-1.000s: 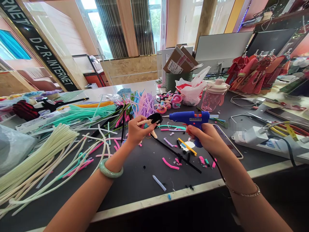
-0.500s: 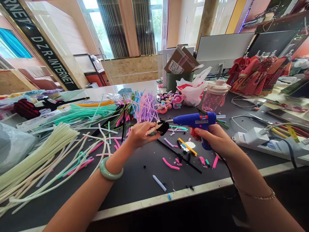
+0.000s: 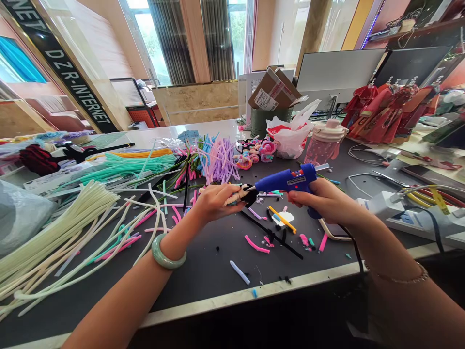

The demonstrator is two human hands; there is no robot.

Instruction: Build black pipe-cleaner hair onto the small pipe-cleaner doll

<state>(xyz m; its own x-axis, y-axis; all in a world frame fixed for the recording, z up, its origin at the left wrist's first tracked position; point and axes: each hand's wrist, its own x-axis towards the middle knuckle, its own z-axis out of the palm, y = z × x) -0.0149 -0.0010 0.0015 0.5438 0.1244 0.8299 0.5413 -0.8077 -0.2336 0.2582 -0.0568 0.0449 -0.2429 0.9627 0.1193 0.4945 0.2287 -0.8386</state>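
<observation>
My left hand [image 3: 215, 202] is closed around a small pipe-cleaner figure [image 3: 240, 194] with a cream body and a black end. My right hand [image 3: 324, 200] grips a blue hot glue gun [image 3: 287, 180] by its handle. The gun's nozzle touches the black end of the figure. Both hands hover just above the dark table [image 3: 203, 276]. A green bangle [image 3: 165, 253] circles my left wrist, and a thin bracelet [image 3: 397, 278] hangs on my right wrist.
Bundles of cream [image 3: 61, 230], green [image 3: 123, 167] and purple [image 3: 220, 160] pipe cleaners cover the left and middle. Cut scraps [image 3: 256, 246] lie below my hands. A pink bottle [image 3: 322, 144], a white bag [image 3: 288, 133], a power strip [image 3: 417, 215] and monitors [image 3: 337, 72] stand right and behind.
My left hand lowered and turned the figure toward the gun. My right hand brought the glue gun's nozzle left until it met the figure's black end.
</observation>
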